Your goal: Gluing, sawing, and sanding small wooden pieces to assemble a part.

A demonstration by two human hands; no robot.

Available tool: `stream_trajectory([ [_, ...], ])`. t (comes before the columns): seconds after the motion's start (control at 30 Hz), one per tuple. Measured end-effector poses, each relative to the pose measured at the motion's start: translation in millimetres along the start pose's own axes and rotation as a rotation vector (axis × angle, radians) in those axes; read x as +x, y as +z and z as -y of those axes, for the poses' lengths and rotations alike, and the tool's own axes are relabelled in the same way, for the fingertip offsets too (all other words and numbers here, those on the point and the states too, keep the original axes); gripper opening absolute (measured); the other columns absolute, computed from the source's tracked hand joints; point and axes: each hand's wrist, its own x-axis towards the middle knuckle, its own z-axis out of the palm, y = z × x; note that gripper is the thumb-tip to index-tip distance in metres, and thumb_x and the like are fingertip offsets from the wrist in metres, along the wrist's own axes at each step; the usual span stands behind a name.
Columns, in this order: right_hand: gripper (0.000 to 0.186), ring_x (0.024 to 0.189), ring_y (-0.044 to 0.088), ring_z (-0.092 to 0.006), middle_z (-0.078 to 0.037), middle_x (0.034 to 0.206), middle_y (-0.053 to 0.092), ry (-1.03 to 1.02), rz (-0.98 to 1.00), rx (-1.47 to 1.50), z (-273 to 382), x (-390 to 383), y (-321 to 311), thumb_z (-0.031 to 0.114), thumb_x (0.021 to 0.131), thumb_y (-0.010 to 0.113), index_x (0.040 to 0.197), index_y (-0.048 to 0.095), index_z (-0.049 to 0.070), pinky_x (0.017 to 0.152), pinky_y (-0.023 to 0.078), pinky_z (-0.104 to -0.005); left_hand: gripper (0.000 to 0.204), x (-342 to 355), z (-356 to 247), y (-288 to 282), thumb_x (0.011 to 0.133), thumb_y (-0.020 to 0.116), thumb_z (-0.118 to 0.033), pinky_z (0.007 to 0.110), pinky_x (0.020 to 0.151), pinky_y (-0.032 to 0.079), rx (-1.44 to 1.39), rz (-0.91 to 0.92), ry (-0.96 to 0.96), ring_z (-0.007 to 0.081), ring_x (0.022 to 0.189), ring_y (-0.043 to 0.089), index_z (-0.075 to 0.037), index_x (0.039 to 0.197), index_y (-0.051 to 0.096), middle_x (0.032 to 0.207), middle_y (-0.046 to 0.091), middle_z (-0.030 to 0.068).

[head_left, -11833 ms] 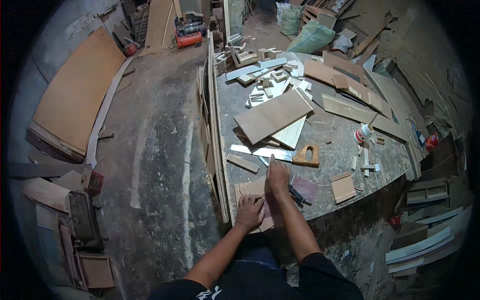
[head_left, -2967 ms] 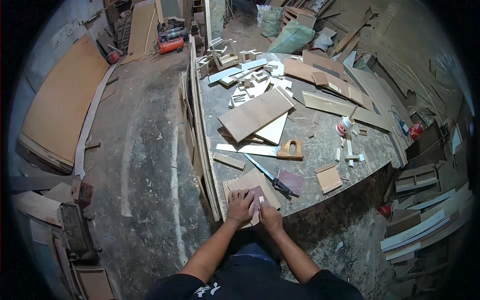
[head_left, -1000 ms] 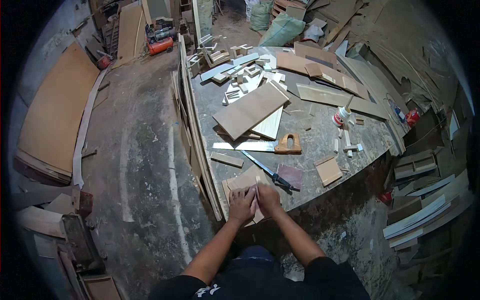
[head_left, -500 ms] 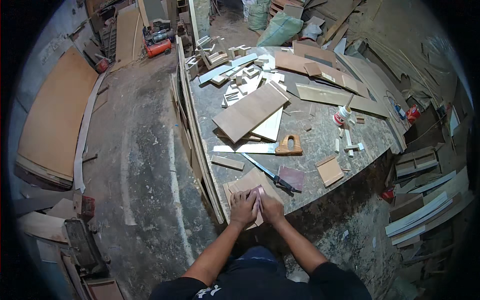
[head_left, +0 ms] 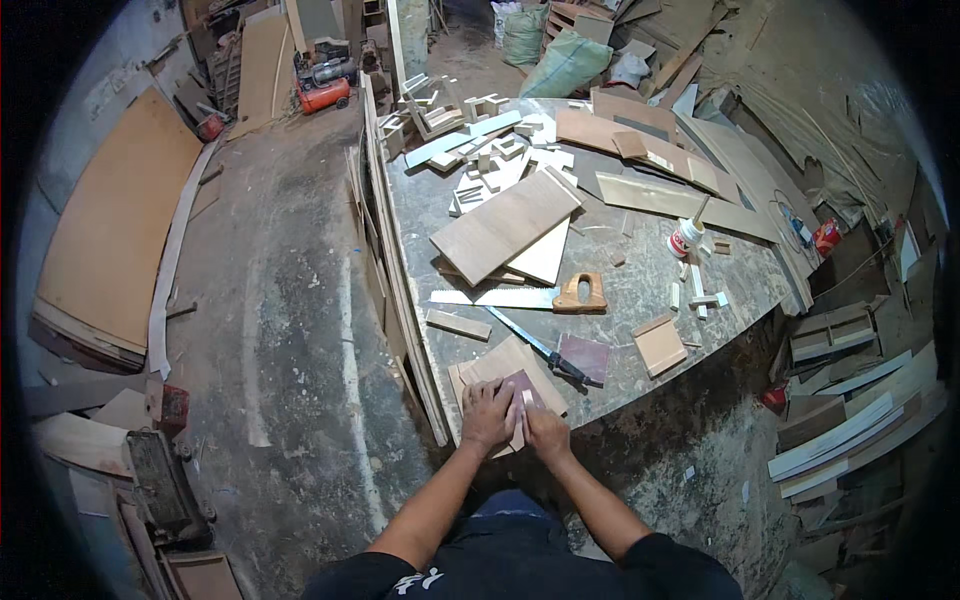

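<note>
At the near edge of the worktable, my left hand point(head_left: 488, 416) presses with bent fingers on a dark reddish piece of sandpaper point(head_left: 519, 381), which lies on a flat plywood board point(head_left: 482, 368). My right hand point(head_left: 546, 432) is closed around a small pale wood piece point(head_left: 527, 398) against the sandpaper; the fingers hide most of it. Just beyond my right hand lie a square reddish sandpaper sheet point(head_left: 584, 356) and a dark-handled tool with a long thin metal bar point(head_left: 545, 352). Farther up rests a handsaw point(head_left: 580, 293) with a wooden handle.
A large wooden panel point(head_left: 505, 225) lies over other boards, with many small wood offcuts point(head_left: 490, 165) behind it. A white glue bottle point(head_left: 685, 237) stands at the right, near a small wooden tray-like piece point(head_left: 659, 345). Upright boards point(head_left: 390, 290) line the table's left side.
My right hand has shifted slightly, nearer to me. The pale wood piece and more of the dark sandpaper now show between my hands. The view has moved a little.
</note>
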Motion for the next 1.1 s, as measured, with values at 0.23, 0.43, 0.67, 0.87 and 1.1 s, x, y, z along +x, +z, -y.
stream_trajectory([
  [0.23, 0.016, 0.076, 0.066, -0.0395, -0.016, 0.082, 0.065, 0.175, 0.013, -0.005, -20, 99, 21, 0.022, 0.096, 0.056, 0.099, 0.06, 0.007, 0.063, 0.051, -0.0516, 0.046, 9, -10, 1, 0.086, 0.065, -0.024, 0.052, 0.109, 0.03, -0.038, -0.022, 0.026, 0.0334, 0.118, 0.048, -0.012, 0.129, 0.059, 0.127, 0.056, 0.0123],
  [0.43, 0.02, 0.072, 0.065, -0.0338, -0.014, 0.08, 0.063, 0.108, 0.07, -0.01, -2, -6, 3, 0.025, 0.093, 0.061, 0.101, 0.063, 0.007, 0.064, 0.053, -0.0481, 0.045, 2, -6, -1, 0.084, 0.068, -0.026, 0.053, 0.11, 0.029, -0.001, -0.011, 0.0, 0.0344, 0.12, 0.047, -0.012, 0.126, 0.061, 0.129, 0.055, 0.0124],
  [0.67, 0.018, 0.075, 0.064, -0.0396, -0.018, 0.081, 0.064, 0.088, -0.011, 0.111, -15, 49, 8, 0.024, 0.095, 0.059, 0.099, 0.062, 0.007, 0.063, 0.051, -0.0521, 0.048, 9, -10, 1, 0.084, 0.067, -0.026, 0.053, 0.108, 0.032, 0.009, -0.012, 0.01, 0.0344, 0.118, 0.047, -0.011, 0.129, 0.059, 0.128, 0.056, 0.0128],
  [0.87, 0.023, 0.076, 0.065, -0.0371, -0.017, 0.082, 0.064, 0.106, -0.062, 0.061, -12, 62, 11, 0.024, 0.094, 0.06, 0.105, 0.064, 0.004, 0.066, 0.052, -0.0485, 0.048, 8, -12, 2, 0.084, 0.067, -0.024, 0.053, 0.106, 0.033, -0.014, -0.072, 0.032, 0.0366, 0.116, 0.047, -0.01, 0.129, 0.058, 0.126, 0.054, 0.0152],
  [1.1, 0.029, 0.067, 0.063, -0.0349, -0.014, 0.077, 0.063, -0.007, -0.05, 0.069, -9, -18, 2, 0.023, 0.093, 0.064, 0.117, 0.063, 0.006, 0.059, 0.052, -0.0477, 0.045, 1, -9, -2, 0.085, 0.066, -0.027, 0.053, 0.109, 0.031, -0.021, -0.013, -0.017, 0.034, 0.117, 0.049, -0.01, 0.126, 0.062, 0.128, 0.057, 0.013],
])
